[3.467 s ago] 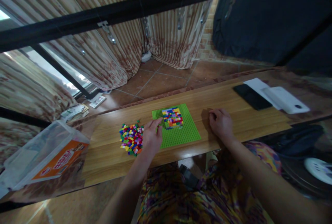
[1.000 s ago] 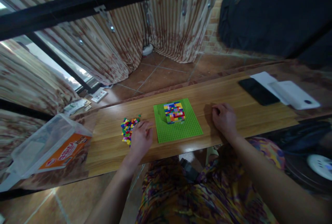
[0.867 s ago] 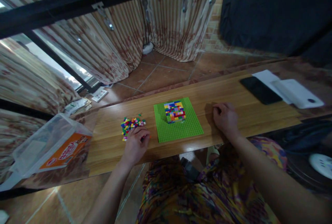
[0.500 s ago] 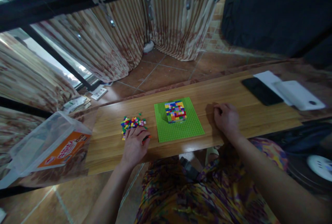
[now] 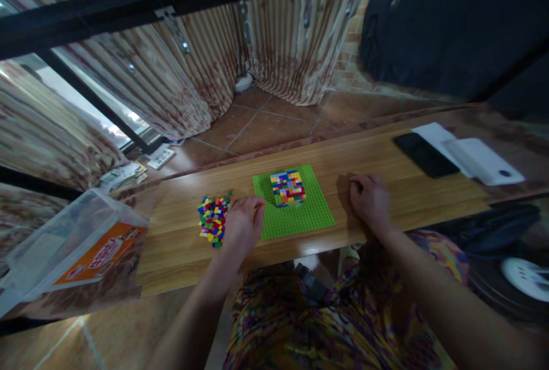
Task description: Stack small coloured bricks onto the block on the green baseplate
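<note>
My left hand (image 5: pixel 243 222) is closed in a pinch, with a small orange-red toy brick (image 5: pixel 262 203) showing at the fingertips. It hovers between a loose pile of mixed-colour bricks (image 5: pixel 212 218) and the left edge of a green studded baseplate (image 5: pixel 300 224). On the baseplate stands a block built of many coloured bricks (image 5: pixel 288 188). To the right of the baseplate, my right hand (image 5: pixel 371 197) rests on the wooden table in a loose fist, and no object shows in it.
A clear plastic bin with an orange label (image 5: pixel 100 253) stands past the left end of the wooden table (image 5: pixel 180 267). Toward the right end lie a black phone (image 5: pixel 426 154) and a white box (image 5: pixel 486 159). Striped curtains (image 5: pixel 283 50) hang behind.
My left hand has moved right, from over the brick pile to the baseplate's left edge, carrying a small brick. More of the pile is uncovered. My right hand stays resting on the table.
</note>
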A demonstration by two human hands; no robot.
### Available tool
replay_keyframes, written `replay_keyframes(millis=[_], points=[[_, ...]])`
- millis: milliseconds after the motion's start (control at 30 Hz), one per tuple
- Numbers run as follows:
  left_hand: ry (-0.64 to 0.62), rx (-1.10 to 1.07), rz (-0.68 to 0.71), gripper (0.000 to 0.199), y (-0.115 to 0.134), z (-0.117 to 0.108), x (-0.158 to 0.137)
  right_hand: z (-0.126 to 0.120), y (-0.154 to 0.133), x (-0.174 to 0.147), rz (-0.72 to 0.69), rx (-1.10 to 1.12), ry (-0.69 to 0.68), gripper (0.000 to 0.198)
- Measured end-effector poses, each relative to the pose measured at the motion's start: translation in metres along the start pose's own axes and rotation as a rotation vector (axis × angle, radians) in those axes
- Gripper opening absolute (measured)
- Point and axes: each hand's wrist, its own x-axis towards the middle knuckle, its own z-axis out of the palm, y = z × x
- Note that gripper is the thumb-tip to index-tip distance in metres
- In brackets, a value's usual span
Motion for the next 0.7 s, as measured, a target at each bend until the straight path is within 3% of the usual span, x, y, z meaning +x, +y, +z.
replay_keyframes(millis=[267,700], points=[[0.016,0.038,0.031,0.018,0.018,0.014,0.027,0.000,-0.001,0.000,0.011,0.005,-0.002,0.023],[-0.003,0.104,-0.027,0.014,0.025,0.029,0.028,0.000,-0.001,0.001,0.011,0.004,-0.020,0.025]])
